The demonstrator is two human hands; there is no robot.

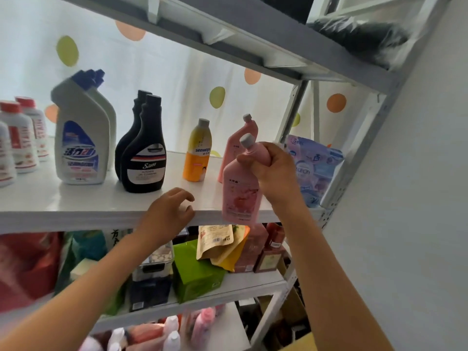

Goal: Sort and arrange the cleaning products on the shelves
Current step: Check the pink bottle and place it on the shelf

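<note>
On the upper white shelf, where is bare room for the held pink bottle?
Free: the front strip of the white shelf and the gap between the orange bottle and the standing pink bottle. Crowded: the left, from the white bottles to the black bottles.

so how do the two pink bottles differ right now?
The front pink bottle is gripped at the neck by the right hand, its base at the shelf's front edge; the rear pink bottle stands free further back. The front one shows its whole label; the rear one is partly hidden behind it. Both share the pink body, angled neck and grey cap.
</note>
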